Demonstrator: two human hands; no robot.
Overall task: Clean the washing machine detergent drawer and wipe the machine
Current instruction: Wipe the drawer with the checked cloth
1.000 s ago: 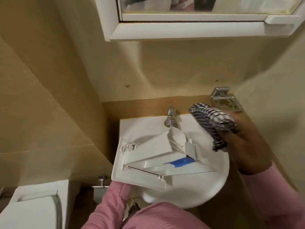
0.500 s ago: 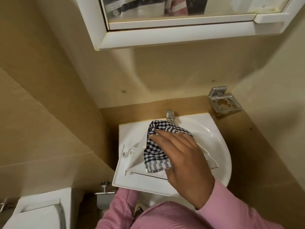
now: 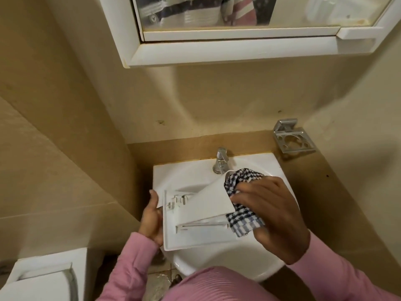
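Detergent drawer (image 3: pixel 204 207) was held over a white sink (image 3: pixel 227 266) in a beige-walled bathroom; left hand (image 3: pixel 152 220) gripped its edge, right hand (image 3: pixel 275 220) clutched a checked cloth (image 3: pixel 244 181) against it.

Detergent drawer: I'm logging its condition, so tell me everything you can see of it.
The detergent drawer is white, glossy plastic: a flat front panel with small clips, and a boxy body angling up toward the tap. It is held tilted over the sink. The left hand grips its left edge; the right hand holds a checked cloth against its right side.
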